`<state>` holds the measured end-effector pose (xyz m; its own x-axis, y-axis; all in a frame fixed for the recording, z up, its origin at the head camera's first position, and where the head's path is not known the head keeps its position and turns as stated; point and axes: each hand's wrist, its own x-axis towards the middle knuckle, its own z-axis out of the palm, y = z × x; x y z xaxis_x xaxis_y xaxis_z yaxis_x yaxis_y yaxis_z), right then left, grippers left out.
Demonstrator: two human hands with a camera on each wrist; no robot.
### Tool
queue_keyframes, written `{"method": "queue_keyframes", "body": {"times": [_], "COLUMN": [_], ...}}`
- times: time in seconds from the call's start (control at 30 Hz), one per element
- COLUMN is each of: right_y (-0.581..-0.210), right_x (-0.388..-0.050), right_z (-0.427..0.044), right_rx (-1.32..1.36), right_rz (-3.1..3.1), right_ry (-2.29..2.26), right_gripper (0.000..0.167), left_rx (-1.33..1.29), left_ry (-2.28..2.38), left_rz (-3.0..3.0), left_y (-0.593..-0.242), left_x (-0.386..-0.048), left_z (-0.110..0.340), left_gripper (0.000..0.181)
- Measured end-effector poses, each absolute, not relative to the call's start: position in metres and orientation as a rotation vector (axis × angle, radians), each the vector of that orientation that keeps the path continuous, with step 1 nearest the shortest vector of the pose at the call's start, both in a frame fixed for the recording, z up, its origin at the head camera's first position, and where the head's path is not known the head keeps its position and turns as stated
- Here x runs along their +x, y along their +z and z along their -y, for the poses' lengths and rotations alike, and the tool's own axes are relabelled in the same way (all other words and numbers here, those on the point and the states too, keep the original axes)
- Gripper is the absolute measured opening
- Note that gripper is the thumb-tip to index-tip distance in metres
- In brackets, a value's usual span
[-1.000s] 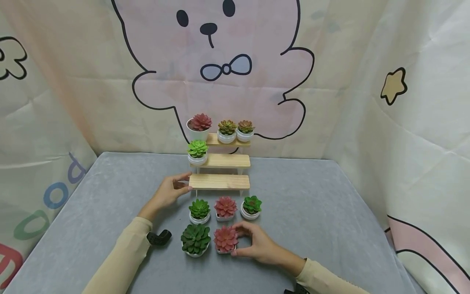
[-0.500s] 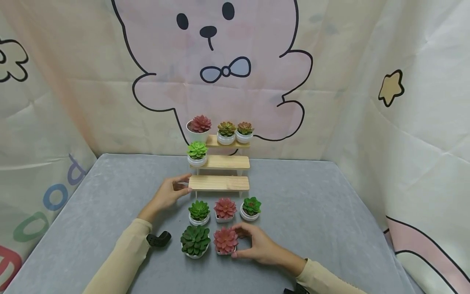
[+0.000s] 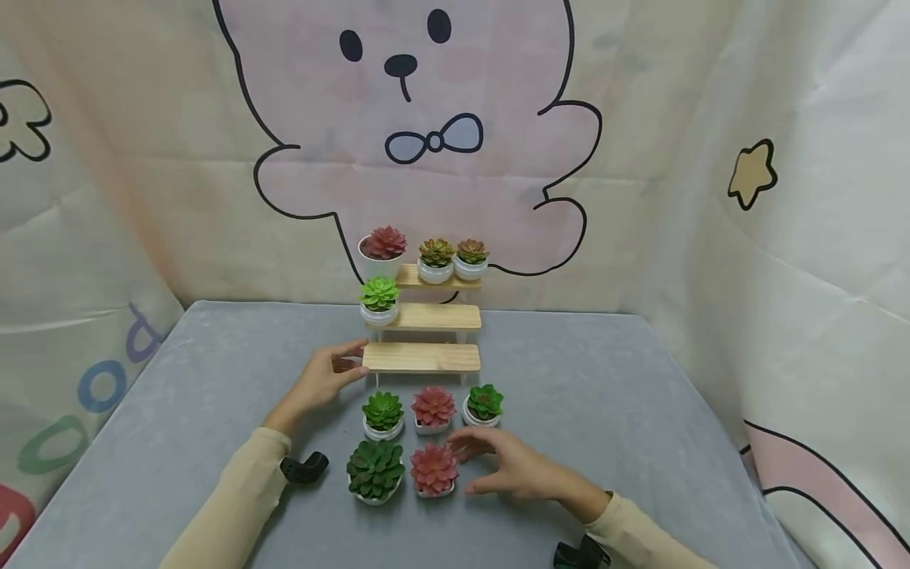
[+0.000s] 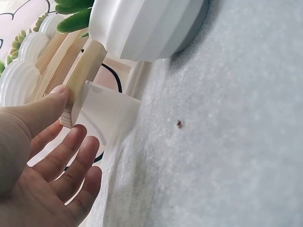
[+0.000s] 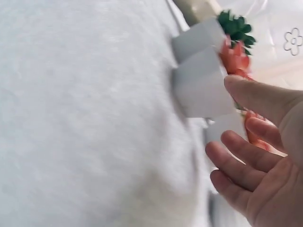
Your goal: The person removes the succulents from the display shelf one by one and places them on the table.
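Note:
My left hand (image 3: 323,379) pinches the left end of the lowest board of a three-step wooden shelf (image 3: 423,357); in the left wrist view the thumb lies on the board (image 4: 83,78) while the other fingers spread loosely. My right hand (image 3: 519,466) is beside the front pink potted succulent (image 3: 434,469), fingers apart, with a gap between thumb and pot. In the right wrist view its square white pot (image 5: 201,85) stands on the cloth. A dark green succulent (image 3: 375,470) is left of it. Behind stand a green (image 3: 383,412), a pink (image 3: 433,407) and another green succulent (image 3: 485,403).
The shelf's top step bears a red succulent (image 3: 382,245) and two small brownish ones, one of them a yellow-brown succulent (image 3: 436,257). A bright green succulent (image 3: 379,296) sits at the middle step's left end. Grey cloth (image 3: 604,379) covers the table; a printed curtain (image 3: 213,237) hangs behind.
The right thumb and fingers have come off the front pink succulent's pot, and the hand has shifted slightly right. The left hand stays at the shelf's end.

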<state>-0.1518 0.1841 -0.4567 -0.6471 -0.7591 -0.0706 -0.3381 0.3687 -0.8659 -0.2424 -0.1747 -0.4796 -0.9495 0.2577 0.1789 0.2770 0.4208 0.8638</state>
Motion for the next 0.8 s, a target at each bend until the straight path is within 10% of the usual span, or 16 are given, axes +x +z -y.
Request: {"method": "queue_keyframes", "body": {"times": [0.8], "right_y": [-0.393], "right_x": [-0.187], "right_z": [-0.178], "right_rx": [-1.054], "right_rz": [-2.283], "right_ry": [-1.443], "right_gripper": [0.045], "left_rx": [-0.444], "left_ry": [-1.623], "left_rz": [2.679], "left_y": [-0.480], "left_x": [-0.241], "left_z": [0.175], "left_gripper": [0.056]}}
